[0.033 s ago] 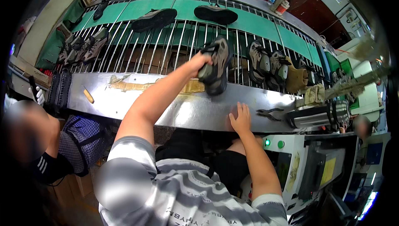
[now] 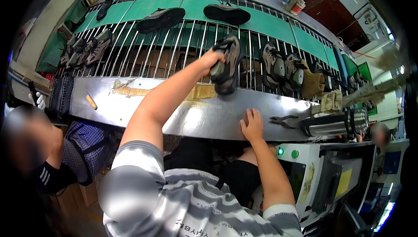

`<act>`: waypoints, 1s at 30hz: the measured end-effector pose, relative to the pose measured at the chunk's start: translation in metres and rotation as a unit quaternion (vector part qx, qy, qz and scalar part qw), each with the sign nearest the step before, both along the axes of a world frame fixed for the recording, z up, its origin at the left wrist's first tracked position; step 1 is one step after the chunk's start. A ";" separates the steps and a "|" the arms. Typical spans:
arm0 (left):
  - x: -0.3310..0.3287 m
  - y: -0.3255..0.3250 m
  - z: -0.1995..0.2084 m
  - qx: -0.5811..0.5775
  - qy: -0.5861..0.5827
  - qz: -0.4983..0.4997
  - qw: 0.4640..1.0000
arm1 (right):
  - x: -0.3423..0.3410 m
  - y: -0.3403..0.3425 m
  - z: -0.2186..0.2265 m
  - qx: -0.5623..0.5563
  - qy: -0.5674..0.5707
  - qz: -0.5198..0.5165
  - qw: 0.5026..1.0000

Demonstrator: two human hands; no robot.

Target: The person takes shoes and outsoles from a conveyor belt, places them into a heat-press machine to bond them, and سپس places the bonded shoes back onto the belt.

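Observation:
My left hand is closed on a brown-and-black shoe, gripping it along its left side. The shoe is held lengthwise over the inner edge of the metal bench and the bars behind it. My right hand rests flat on the front of the bench, its fingers stretched out and holding nothing. Just right of that hand lie dark pliers.
Two shoes lie on the green belt behind the metal bars. More shoes stand on the bars at right, others at left. A steel flask lies at the bench's right end; a wooden-handled tool lies left. Another person's gloved hand shows at far left.
The shoe in my left hand has shifted slightly upward in the picture. My right hand stays in place on the bench.

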State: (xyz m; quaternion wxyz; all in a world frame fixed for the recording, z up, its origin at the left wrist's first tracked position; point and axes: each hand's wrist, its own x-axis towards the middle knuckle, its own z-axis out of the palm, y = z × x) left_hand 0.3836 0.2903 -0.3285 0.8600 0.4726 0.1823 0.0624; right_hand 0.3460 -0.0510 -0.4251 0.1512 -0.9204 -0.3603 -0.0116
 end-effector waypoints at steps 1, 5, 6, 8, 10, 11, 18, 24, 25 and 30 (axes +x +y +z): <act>0.029 0.012 -0.002 0.028 0.007 -0.013 0.999 | 0.005 0.002 -0.005 0.033 -0.017 0.016 0.999; 0.129 0.007 -0.029 0.101 0.072 0.016 0.992 | 0.008 0.007 0.004 0.013 0.017 -0.032 0.999; 0.145 0.002 -0.035 0.104 0.093 -0.024 0.990 | 0.007 0.006 0.007 0.006 0.037 -0.046 0.998; 0.173 -0.018 -0.078 0.348 0.154 0.017 0.925 | 0.003 0.008 0.006 -0.020 0.043 -0.060 0.997; 0.160 -0.016 -0.056 0.342 0.179 -0.020 0.922 | 0.022 0.015 -0.001 -0.036 0.047 -0.035 0.998; 0.158 -0.019 -0.058 0.357 0.165 -0.019 0.919 | 0.022 0.013 0.000 -0.041 0.052 -0.036 0.997; 0.203 0.078 -0.099 0.407 -0.001 0.075 0.910 | 0.027 0.013 -0.004 -0.018 0.087 -0.055 0.995; 0.342 0.209 -0.101 0.933 0.002 -0.009 0.359 | 0.030 0.008 -0.005 -0.024 0.097 -0.040 0.994; 0.356 0.213 -0.102 0.945 -0.001 -0.030 0.325 | 0.030 0.008 -0.006 -0.022 0.093 -0.039 0.995; 0.383 0.206 -0.105 0.958 0.063 -0.037 0.279 | 0.025 0.007 -0.006 -0.006 0.097 -0.049 0.994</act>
